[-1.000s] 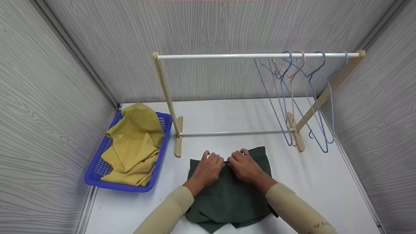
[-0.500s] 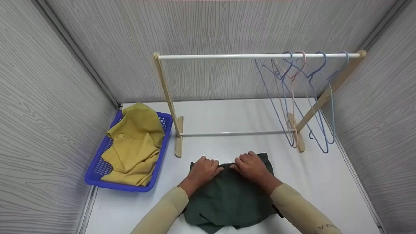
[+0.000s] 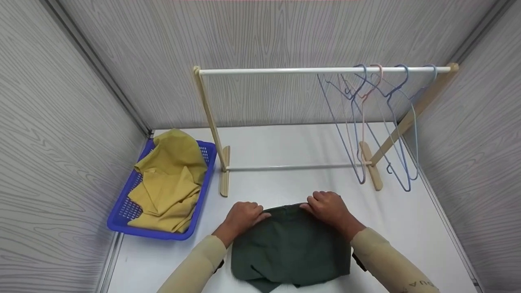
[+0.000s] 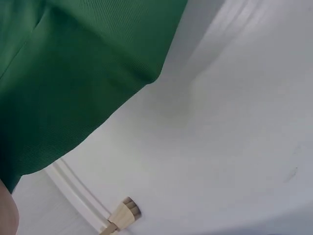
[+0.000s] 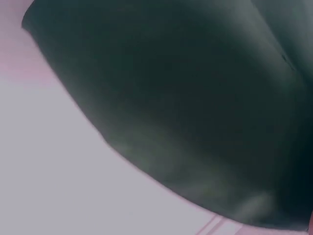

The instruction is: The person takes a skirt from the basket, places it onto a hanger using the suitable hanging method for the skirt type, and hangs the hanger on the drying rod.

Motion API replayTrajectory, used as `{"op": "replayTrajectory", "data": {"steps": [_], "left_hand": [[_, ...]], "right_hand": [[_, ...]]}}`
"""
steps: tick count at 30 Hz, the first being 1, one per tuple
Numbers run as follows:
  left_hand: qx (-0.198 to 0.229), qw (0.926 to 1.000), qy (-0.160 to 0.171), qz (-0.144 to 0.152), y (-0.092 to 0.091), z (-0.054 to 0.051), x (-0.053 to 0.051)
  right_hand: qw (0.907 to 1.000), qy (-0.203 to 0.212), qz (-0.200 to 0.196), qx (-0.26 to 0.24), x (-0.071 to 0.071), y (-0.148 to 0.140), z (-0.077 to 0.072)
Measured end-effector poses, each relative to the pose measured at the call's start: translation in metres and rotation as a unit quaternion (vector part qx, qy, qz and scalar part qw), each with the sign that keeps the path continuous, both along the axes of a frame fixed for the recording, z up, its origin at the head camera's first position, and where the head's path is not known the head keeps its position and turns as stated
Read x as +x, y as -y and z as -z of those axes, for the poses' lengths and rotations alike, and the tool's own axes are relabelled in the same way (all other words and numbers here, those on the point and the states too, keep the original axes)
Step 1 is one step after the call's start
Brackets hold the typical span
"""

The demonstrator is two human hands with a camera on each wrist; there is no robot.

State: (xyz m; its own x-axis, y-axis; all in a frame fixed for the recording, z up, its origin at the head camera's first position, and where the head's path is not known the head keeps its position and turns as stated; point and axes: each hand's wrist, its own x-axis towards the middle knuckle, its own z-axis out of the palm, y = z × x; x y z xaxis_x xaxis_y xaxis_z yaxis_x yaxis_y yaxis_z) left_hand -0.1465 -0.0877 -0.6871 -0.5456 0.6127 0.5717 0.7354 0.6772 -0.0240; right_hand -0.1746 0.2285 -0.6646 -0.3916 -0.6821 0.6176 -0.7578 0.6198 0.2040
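In the head view, dark green shorts point(image 3: 291, 244) lie near the front of the white table, with their top edge lifted toward the rack. My left hand point(image 3: 243, 217) grips that edge on the left side, thumb along the cloth. On the right side, my right hand point(image 3: 329, 207) pinches the same edge. Between the two hands the edge runs nearly straight. Green cloth point(image 4: 73, 83) fills the upper left of the left wrist view, where only a bit of hand shows. Dark cloth point(image 5: 171, 98) covers most of the right wrist view.
A blue basket point(image 3: 148, 234) holding yellow cloth point(image 3: 167, 195) stands at the left. Behind the shorts is a wooden rack with a white rail point(image 3: 276, 71). Several wire hangers, including a pink hanger point(image 3: 372, 87), hang at its right end. Grey wood-grain panels surround the table.
My hands have moved apart along the top edge of the shorts, the left one leftward and the right one rightward. The edge between them is now stretched wider.
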Motion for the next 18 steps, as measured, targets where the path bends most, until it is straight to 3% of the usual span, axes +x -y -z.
{"op": "replayTrajectory", "data": {"steps": [10,18], "left_hand": [[0.027,0.9996,-0.006,-0.002,0.018,-0.004,-0.004],[0.043,0.9989,-0.018,-0.007,0.016,-0.02,-0.016]], "right_hand": [[1.0,0.001,0.008,-0.002,-0.002,-0.023,-0.002],[0.9989,0.024,0.04,-0.008,-0.007,-0.035,-0.005]]}}
